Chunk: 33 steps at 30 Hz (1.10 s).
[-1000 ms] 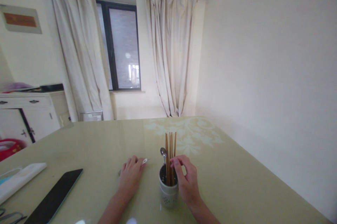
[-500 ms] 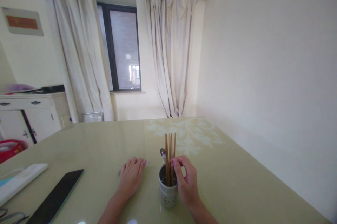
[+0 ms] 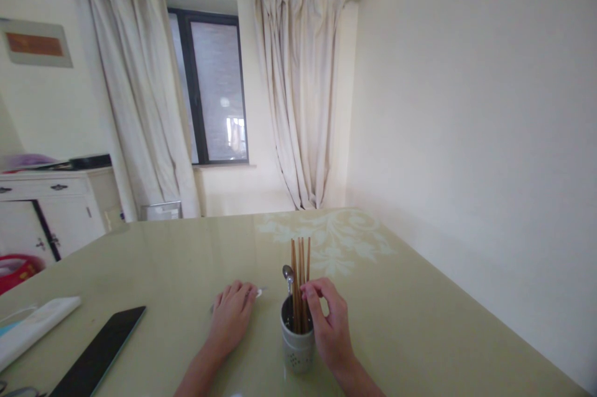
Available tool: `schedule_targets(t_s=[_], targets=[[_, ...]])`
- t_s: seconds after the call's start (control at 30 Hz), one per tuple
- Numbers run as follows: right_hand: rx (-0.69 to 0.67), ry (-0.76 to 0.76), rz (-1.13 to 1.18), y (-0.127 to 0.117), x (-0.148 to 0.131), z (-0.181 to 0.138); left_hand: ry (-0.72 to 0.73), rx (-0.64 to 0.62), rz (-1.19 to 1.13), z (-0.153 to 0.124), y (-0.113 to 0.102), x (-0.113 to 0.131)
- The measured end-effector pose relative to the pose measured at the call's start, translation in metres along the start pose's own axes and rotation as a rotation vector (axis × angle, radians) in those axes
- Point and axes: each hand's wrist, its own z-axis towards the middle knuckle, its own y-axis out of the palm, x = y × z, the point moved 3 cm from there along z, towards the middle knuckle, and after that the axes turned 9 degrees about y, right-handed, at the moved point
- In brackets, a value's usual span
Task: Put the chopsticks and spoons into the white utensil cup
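A light grey cup (image 3: pixel 297 356) with small holes in its side stands upright on the table. In it are several wooden chopsticks (image 3: pixel 297 288) and a metal spoon (image 3: pixel 288 274) with its bowl up. My right hand (image 3: pixel 332 319) is at the cup's right side, thumb and forefinger pinched on one of the chopsticks. To the left of the cup, my left hand (image 3: pixel 232 315) rests palm down on the table with fingers laid forward. Beneath it lies a thin greyish object (image 3: pixel 260 290), mostly covered, its ends showing on both sides; its kind is hidden.
On the left of the table (image 3: pixel 396 335) lie a dark flat slab (image 3: pixel 100 350) and a white power strip (image 3: pixel 40 328). Part of a scissors-like item (image 3: pixel 21 391) shows at the bottom left corner. A wall (image 3: pixel 471 135) runs along the right edge.
The view has shifted slightly, so the background sits a little further left and lower. Both hands keep nearly the same places; the right fingers stay at the chopsticks.
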Motion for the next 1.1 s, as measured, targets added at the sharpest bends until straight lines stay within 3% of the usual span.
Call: schedule_targets(t_s=[0.3,1.1], targets=[[-0.009,0.009,-0.006,0.0000,0.0007,-0.0002,0.040,0.053,-0.020,-0.0022,-0.0044,0.0064],[-0.013,0.000,-0.003,-0.0011,-0.0020,-0.0006,-0.049,0.113,-0.087,-0.0009,-0.0070,0.0036]])
